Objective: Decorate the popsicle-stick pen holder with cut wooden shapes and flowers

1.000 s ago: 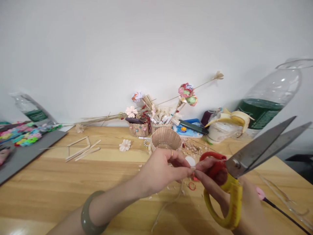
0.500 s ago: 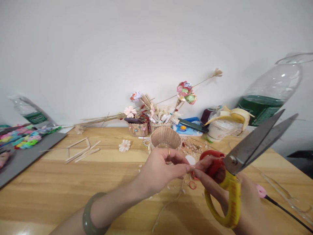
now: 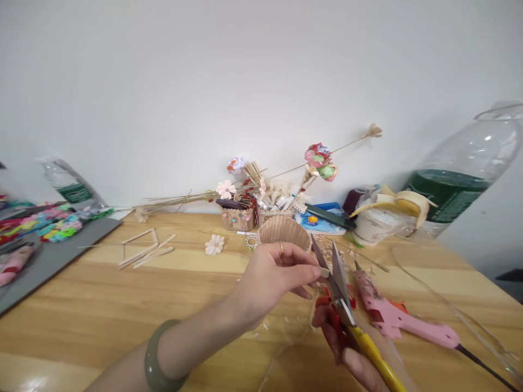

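My left hand is closed, thumb and fingers pinching a small pale piece whose exact kind I cannot make out. My right hand grips a pair of scissors with one red and one yellow handle. The blades stand parted and point up and away, beside the pale piece at my left fingertips. A thin pale string trails down to the table below my hands. Just behind my left hand stands a small woven basket, partly hidden by my fingers.
A pink glue gun lies right of the scissors. Wooden sticks and a pale flower lie to the left. Behind are decorated baskets, a banana peel on a cup and a large bottle.
My right hand has left my left fingertips and turned the scissors, bringing the parted blades to the pale piece. The glue gun is now uncovered. The view has shifted slightly.
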Demonstrator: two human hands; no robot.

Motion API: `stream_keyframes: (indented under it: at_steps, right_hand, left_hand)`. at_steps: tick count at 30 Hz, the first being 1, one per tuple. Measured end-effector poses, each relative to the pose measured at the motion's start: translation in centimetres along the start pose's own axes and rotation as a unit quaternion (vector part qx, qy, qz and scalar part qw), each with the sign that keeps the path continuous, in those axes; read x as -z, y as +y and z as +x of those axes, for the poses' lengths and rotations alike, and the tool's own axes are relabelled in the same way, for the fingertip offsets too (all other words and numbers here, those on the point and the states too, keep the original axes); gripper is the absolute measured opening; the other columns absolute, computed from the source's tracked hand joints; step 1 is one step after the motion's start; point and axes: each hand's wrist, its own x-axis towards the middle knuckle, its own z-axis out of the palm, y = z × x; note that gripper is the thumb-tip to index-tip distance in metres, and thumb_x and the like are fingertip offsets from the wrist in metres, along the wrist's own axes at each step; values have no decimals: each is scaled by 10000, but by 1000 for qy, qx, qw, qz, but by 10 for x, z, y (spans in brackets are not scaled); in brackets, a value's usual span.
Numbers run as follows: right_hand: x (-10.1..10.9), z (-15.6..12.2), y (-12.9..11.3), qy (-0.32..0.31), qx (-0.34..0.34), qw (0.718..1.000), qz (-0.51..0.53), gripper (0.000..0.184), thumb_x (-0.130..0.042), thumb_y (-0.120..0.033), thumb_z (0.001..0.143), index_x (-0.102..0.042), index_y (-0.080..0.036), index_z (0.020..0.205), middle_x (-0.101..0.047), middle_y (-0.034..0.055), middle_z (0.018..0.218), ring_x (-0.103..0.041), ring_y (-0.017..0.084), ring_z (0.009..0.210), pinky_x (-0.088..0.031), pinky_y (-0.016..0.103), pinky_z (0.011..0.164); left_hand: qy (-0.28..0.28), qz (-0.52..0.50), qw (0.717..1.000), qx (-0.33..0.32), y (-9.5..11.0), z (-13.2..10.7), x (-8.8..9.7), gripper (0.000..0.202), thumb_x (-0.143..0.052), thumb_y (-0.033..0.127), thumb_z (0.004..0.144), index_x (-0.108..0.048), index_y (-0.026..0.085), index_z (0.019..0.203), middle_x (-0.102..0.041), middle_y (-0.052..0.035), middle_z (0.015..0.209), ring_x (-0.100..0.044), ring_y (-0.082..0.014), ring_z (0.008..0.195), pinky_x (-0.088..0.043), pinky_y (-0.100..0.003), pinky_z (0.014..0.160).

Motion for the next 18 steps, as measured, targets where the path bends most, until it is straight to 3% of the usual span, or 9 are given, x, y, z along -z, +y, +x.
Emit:
stream_keyframes:
  at_steps: [7,14,18]
  right_hand:
    - [-6,-9,-2,125,49,989,-58,564,-535,-751,606,-647,-224,773,-510,12,585,-494,171,517,-426,283,494]
    - [0,0,13,83,44,995,-39,536,-560,-725,612,-634,-206,723,-472,-10,517,-448,139,437,-355,264,427]
    - [3,1,23,53,50,994,-84,526,-601,-690,617,-631,-192,782,-486,-8,555,-448,134,463,-331,256,434]
  left_hand:
    - [19,-6,1000,-9,1,-3,-2,140,-729,175,576,-610,104,598,-624,0,577,-553,-67,535,-478,-179,497]
    - [34,-7,999,-3,1,-2,-3,150,-723,178,569,-592,106,586,-611,2,553,-539,-67,518,-478,-194,507]
    - [34,-7,999,-8,-1,-3,-3,161,-725,186,562,-586,108,585,-613,4,560,-542,-68,525,-477,-192,506]
